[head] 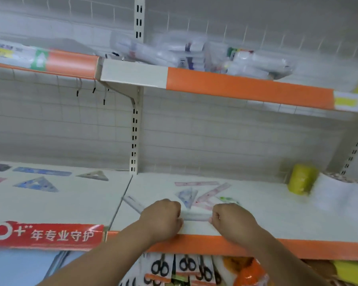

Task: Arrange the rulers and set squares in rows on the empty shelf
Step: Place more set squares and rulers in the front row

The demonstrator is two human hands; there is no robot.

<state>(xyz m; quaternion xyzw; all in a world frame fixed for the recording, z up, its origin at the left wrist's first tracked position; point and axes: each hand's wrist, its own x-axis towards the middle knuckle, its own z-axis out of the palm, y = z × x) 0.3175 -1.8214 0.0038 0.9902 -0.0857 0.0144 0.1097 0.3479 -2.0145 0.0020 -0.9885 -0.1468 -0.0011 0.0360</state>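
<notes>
the white shelf with its orange front strip carries everything. the left hand and right hand are curled at its front edge, gripping a clear ruler between them. just behind lie pink rulers and a blue set square.

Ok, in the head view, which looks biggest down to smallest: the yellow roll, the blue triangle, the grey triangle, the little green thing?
1. yellow roll
2. blue triangle
3. grey triangle
4. green thing
The triangles lie flat and are seen slantwise, so their true sizes are unsure.
</notes>
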